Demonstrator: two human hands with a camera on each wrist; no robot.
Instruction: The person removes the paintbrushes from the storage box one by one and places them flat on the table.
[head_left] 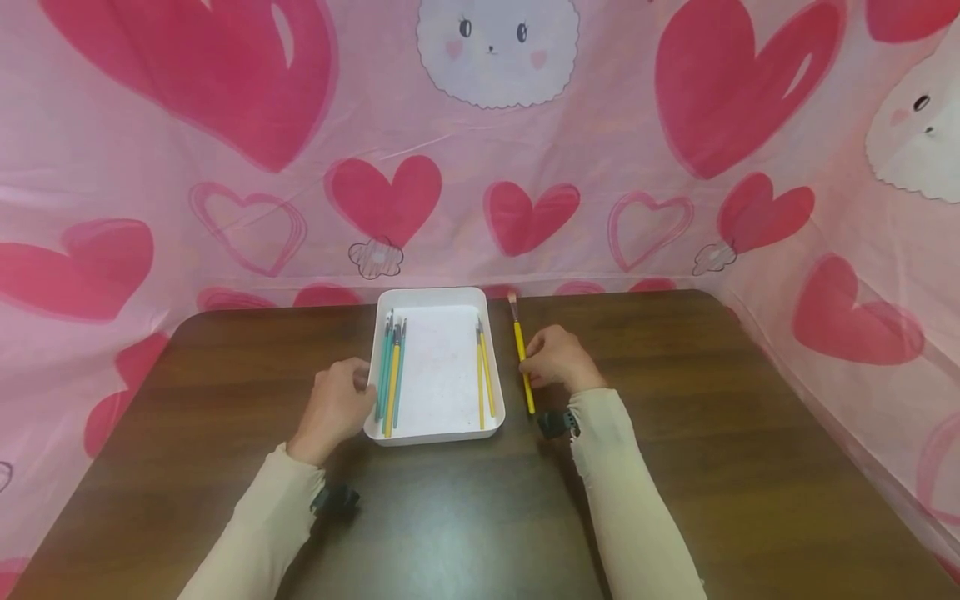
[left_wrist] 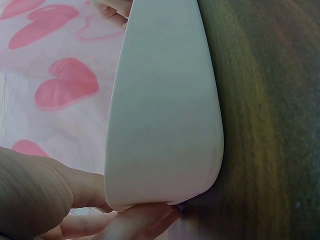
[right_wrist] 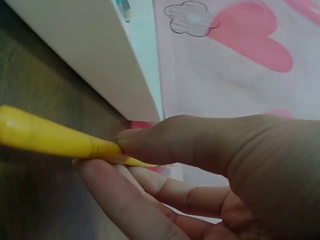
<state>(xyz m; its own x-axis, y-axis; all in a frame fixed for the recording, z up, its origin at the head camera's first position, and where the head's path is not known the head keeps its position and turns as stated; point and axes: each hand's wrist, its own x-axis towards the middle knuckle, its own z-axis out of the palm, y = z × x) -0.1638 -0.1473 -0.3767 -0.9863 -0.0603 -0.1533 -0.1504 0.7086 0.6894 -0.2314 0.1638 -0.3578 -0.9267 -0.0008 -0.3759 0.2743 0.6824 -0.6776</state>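
My left hand (head_left: pixel 335 408) holds the left side of a white rectangular tray (head_left: pixel 438 367). In the left wrist view, its thumb is at the rim and its fingers press the outside of the tray's wall (left_wrist: pixel 165 100). Just right of the tray, my right hand (head_left: pixel 558 358) pinches a yellow paintbrush (head_left: pixel 528 396) by its handle, bristles pointing to the far side. The right wrist view has the yellow handle (right_wrist: pixel 45 132) between thumb and fingertips. Inside the tray, teal paintbrushes (head_left: pixel 386 375) and a yellow one (head_left: pixel 392 383) lie along the left; thin yellow paintbrushes (head_left: pixel 488 375) lie along the right.
The tray sits toward the back of a dark brown wooden table (head_left: pixel 450 517). A pink heart-patterned cloth (head_left: pixel 457 175) hangs behind the table and along its sides. Dark devices are strapped at both wrists, the right one (head_left: pixel 557 423) close to the tabletop.
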